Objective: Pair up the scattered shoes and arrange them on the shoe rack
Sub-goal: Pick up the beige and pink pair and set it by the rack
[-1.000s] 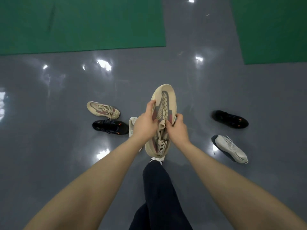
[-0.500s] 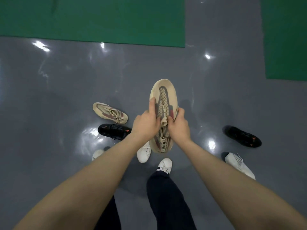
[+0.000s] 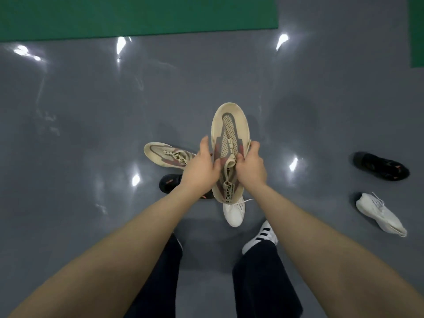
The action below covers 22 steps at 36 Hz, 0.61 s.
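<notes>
Black shoe [image 3: 380, 166] beside white shoe [image 3: 379, 214]

The beige knit sneaker held up [image 3: 230, 134] carries a grey dotted panel, dull red side patches and black lettering on its heel tab. A matching beige sneaker on the floor [image 3: 166, 154] shows the same grey and red. Two black sneakers with orange marks lie left [image 3: 171, 183] and right [image 3: 380, 166]. Two plain white knit sneakers sit near [image 3: 234, 213] and far right [image 3: 379, 214]. The worn white shoe [image 3: 261, 236] has black stripes; the trousers [image 3: 261, 278] are dark navy. The glossy grey floor [image 3: 91, 111] meets green mats [image 3: 137, 14].
</notes>
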{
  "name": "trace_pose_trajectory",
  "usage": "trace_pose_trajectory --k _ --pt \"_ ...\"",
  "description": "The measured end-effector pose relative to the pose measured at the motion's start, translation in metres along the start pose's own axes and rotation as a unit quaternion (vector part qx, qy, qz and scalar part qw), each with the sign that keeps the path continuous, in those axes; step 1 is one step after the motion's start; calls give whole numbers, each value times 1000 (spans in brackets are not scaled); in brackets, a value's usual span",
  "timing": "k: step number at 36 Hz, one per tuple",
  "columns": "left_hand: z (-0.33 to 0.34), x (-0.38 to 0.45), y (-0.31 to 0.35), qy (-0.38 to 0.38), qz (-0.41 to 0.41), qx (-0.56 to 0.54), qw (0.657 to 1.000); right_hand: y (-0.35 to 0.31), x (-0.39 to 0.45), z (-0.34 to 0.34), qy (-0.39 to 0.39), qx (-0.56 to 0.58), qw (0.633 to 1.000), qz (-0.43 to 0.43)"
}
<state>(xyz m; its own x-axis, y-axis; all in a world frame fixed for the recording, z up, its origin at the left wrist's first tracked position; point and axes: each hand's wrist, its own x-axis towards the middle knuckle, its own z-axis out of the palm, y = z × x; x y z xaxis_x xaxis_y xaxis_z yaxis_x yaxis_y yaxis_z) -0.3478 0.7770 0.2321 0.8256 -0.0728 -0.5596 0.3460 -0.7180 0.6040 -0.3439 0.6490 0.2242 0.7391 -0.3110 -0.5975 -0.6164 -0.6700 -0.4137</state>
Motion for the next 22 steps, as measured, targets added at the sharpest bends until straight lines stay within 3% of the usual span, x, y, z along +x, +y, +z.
trace_pose_trajectory --k 3,11,15,22 --pt "4 18 -32 -14 -57 -33 998 0 18 34 1 -18 1000 23" --pt "36 87 -133 49 -196 -164 966 12 83 124 -49 -33 998 24" --pt "67 116 -184 106 -238 -143 955 29 113 168 -61 -8 998 19" --pt "116 156 -225 124 -355 -154 914 63 145 218 -27 35 999 12"
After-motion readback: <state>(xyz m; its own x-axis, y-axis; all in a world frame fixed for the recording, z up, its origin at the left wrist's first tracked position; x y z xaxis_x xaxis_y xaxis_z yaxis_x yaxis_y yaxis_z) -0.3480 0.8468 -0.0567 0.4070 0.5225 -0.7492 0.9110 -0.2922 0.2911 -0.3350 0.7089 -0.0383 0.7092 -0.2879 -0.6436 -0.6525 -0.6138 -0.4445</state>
